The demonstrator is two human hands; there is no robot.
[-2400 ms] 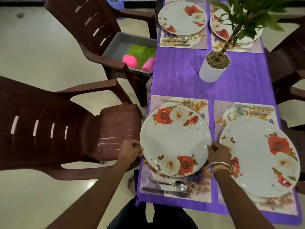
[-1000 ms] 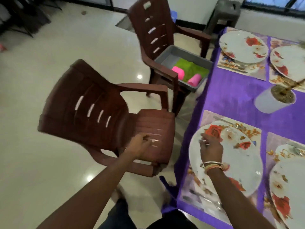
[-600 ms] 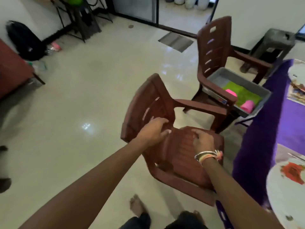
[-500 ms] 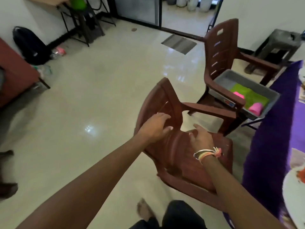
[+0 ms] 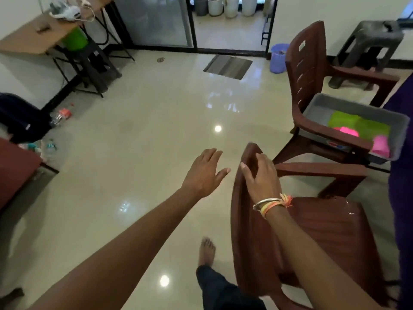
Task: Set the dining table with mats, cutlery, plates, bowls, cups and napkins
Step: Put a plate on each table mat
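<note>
Had right hand curled over top of chair backrest, left hand spread, holding nothing. Saw seat pointing right at purple table, wide floor leftward.

The near chair and far chair are the same dark reddish-brown; the floor is glossy cream; the tub is grey, its cloth lime green and its cups neon pink (the brightest things in view); the tablecloth is deep purple; the bin is lavender; the doormat is grey-striped; the wrist bands are silver, yellow and orange.
</note>
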